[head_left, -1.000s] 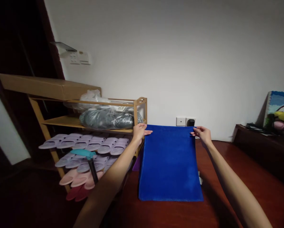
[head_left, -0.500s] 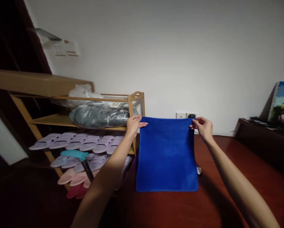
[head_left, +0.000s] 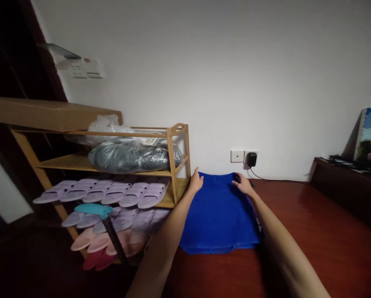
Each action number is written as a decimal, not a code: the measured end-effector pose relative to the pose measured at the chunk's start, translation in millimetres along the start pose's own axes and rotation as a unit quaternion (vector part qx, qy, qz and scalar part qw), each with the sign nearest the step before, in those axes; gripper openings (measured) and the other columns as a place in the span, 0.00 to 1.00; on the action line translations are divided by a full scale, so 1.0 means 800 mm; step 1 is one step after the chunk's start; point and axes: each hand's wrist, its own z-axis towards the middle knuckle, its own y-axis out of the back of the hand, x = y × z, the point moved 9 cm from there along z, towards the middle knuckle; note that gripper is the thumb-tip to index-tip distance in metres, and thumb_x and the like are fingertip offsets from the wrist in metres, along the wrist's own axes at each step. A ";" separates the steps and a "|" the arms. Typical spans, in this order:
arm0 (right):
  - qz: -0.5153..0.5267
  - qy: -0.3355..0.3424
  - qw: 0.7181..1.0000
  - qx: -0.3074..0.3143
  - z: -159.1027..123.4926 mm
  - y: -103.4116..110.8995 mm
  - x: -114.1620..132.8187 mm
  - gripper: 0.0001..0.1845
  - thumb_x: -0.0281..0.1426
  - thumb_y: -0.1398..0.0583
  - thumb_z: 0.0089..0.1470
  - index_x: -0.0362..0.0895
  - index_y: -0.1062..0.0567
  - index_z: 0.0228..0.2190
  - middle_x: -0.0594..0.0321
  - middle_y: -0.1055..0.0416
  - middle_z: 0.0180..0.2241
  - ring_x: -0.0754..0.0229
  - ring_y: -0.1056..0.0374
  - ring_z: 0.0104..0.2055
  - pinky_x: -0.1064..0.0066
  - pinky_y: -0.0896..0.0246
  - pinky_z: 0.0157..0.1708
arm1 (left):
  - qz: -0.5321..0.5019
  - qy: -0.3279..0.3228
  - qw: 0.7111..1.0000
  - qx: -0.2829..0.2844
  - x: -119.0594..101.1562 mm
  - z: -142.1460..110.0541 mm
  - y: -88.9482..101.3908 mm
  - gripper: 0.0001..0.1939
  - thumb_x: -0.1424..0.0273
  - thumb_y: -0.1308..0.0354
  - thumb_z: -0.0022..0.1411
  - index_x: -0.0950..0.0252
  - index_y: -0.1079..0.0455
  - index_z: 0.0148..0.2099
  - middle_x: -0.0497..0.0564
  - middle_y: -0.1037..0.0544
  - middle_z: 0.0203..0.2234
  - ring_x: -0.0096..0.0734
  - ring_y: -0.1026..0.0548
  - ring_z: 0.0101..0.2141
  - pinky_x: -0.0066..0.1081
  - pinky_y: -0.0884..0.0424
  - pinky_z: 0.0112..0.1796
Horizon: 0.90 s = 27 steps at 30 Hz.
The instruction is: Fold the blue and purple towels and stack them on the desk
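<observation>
A flat blue cloth (head_left: 219,215) with stitched edges lies low over the red-brown wooden surface. My left hand (head_left: 197,182) pinches its far left corner, and my right hand (head_left: 243,184) grips the far right corner. Between the two hands the far edge sags slightly. Along the near edge another blue layer shows just beneath the cloth, and a bit of something pale peeks out at its right side. What else is underneath is hidden.
To the left stands a wooden rack (head_left: 172,165) with lilac slippers (head_left: 132,192), pink ones and a plastic-wrapped grey bundle (head_left: 126,155). A cardboard box (head_left: 55,116) tops it. A turquoise-topped handle (head_left: 94,210) rises in front. A black plug (head_left: 251,159) and its cord are by the wall.
Both hands have lowered the cloth and moved it away from me; held up before, it now lies nearly flat. The plug behind it has come fully into view.
</observation>
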 end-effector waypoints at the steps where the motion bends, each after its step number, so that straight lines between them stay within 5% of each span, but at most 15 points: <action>1: -0.017 0.002 1.000 0.022 -0.005 -0.013 -0.007 0.37 0.36 0.39 0.47 0.41 0.41 0.57 0.49 0.44 0.59 0.52 0.45 0.60 0.58 0.50 0.58 | 0.033 -0.007 0.999 0.027 0.008 -0.008 -0.013 0.31 0.70 0.47 0.60 0.67 0.51 0.63 0.64 0.48 0.63 0.41 0.46 0.61 0.38 0.45 0.57; 3: -0.049 0.005 0.996 0.070 -0.015 -0.036 -0.020 0.42 0.41 0.38 0.45 0.42 0.43 0.59 0.50 0.54 0.63 0.51 0.52 0.63 0.60 0.56 0.61 | 0.097 -0.022 0.991 0.084 0.023 -0.024 -0.037 0.32 0.66 0.47 0.61 0.66 0.53 0.65 0.60 0.55 0.65 0.41 0.54 0.63 0.41 0.51 0.59; 6: -0.085 0.003 0.989 0.122 -0.028 -0.053 -0.036 0.43 0.48 0.39 0.45 0.47 0.42 0.59 0.56 0.64 0.66 0.51 0.56 0.64 0.62 0.59 0.61 | 0.182 -0.033 0.970 0.156 0.041 -0.045 -0.062 0.27 0.59 0.52 0.63 0.61 0.45 0.62 0.57 0.50 0.64 0.42 0.54 0.63 0.48 0.57 0.59; 10: -0.119 -0.019 0.987 0.108 -0.041 -0.031 -0.049 0.37 0.50 0.44 0.50 0.49 0.40 0.58 0.59 0.64 0.66 0.50 0.60 0.65 0.56 0.66 0.62 | 0.261 -0.048 0.945 0.190 0.037 -0.055 -0.066 0.27 0.57 0.59 0.66 0.63 0.45 0.62 0.59 0.48 0.63 0.44 0.54 0.63 0.52 0.60 0.58; 14: -0.117 -0.049 0.991 0.046 -0.081 0.018 -0.056 0.31 0.45 0.48 0.53 0.43 0.36 0.54 0.49 0.49 0.61 0.46 0.51 0.62 0.52 0.58 0.58 | 0.282 -0.107 0.931 0.207 -0.010 -0.089 -0.063 0.26 0.60 0.61 0.67 0.66 0.46 0.63 0.58 0.51 0.64 0.39 0.56 0.64 0.45 0.60 0.60; 17: -0.081 -0.057 0.994 0.048 -0.137 0.038 -0.057 0.22 0.40 0.50 0.52 0.39 0.28 0.40 0.49 0.29 0.43 0.51 0.34 0.46 0.59 0.42 0.48 | 0.240 -0.218 0.905 0.275 -0.070 -0.164 -0.076 0.26 0.54 0.60 0.66 0.59 0.43 0.62 0.51 0.45 0.63 0.34 0.49 0.62 0.37 0.52 0.59; 19: -0.049 -0.054 0.994 0.079 -0.172 0.039 -0.054 0.17 0.37 0.50 0.49 0.40 0.27 0.34 0.55 0.27 0.33 0.56 0.31 0.36 0.64 0.37 0.39 | 0.189 -0.289 0.879 0.329 -0.109 -0.227 -0.089 0.35 0.49 0.55 0.62 0.57 0.54 0.66 0.51 0.48 0.64 0.38 0.48 0.62 0.40 0.48 0.58; 22: -0.019 -0.041 0.992 0.114 -0.200 0.036 -0.043 0.16 0.33 0.48 0.43 0.41 0.27 0.34 0.59 0.28 0.32 0.58 0.32 0.34 0.68 0.37 0.36 | 0.183 -0.324 0.865 0.338 -0.143 -0.291 -0.105 0.47 0.49 0.44 0.53 0.61 0.62 0.67 0.55 0.51 0.65 0.44 0.50 0.62 0.43 0.49 0.58; 27: -0.048 -0.018 0.990 0.132 -0.201 0.037 -0.025 0.20 0.30 0.48 0.38 0.44 0.25 0.35 0.59 0.32 0.38 0.55 0.37 0.45 0.65 0.42 0.46 | 0.209 -0.296 0.900 0.242 -0.158 -0.307 -0.125 0.28 0.65 0.48 0.60 0.65 0.46 0.62 0.58 0.37 0.58 0.43 0.40 0.58 0.41 0.45 0.56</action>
